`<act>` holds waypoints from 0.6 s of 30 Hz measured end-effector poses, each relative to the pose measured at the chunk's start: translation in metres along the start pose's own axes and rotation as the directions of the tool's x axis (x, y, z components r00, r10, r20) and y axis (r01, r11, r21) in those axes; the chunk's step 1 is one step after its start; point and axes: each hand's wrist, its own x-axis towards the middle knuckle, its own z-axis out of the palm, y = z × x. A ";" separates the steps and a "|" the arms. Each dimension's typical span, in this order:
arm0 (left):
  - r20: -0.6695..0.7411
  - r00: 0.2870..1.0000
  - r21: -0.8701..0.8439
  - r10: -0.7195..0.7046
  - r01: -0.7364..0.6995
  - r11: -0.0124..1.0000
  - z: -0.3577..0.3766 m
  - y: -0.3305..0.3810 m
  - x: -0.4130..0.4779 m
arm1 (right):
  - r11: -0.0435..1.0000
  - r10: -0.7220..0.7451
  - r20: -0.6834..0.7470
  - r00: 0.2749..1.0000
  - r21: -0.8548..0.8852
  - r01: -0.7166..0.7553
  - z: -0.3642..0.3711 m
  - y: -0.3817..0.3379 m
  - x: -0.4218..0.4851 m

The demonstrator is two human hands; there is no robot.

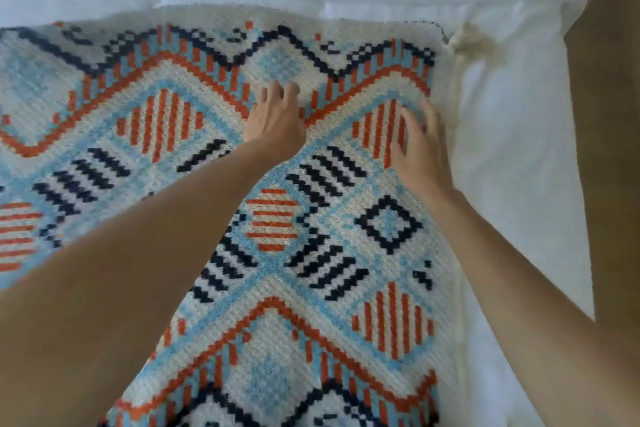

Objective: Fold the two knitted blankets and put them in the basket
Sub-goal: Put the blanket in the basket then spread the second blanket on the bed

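Our two forearms reach over one patterned blanket (311, 236) on the white bed (519, 156); left hand (277, 121) and right hand (420, 146) lie flat, fingers spread, gripping nothing.

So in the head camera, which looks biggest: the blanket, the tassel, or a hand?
1. Patterned knitted blanket, by far the biggest.
2. Left hand and right hand, which look about the same.
3. Cream tassel at the blanket's corner; blurry, so its place is unsure.

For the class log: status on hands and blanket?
Left hand and right hand flat, open on patterned blanket. Blanket spread on white bedding. No basket visible.
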 end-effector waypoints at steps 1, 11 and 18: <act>0.025 1.000 -0.013 0.007 -0.007 1.000 0.008 0.004 -0.014 | 1.000 -0.003 0.003 1.000 -0.007 0.003 0.002 0.002 -0.019; 0.267 0.950 -0.058 0.165 -0.155 0.986 0.069 0.053 -0.198 | 0.990 0.143 0.042 0.989 0.006 -0.143 0.007 0.030 -0.237; 0.457 0.801 -0.163 0.386 -0.352 0.922 0.109 0.078 -0.346 | 0.768 0.638 0.050 0.768 0.031 -0.640 0.000 0.064 -0.366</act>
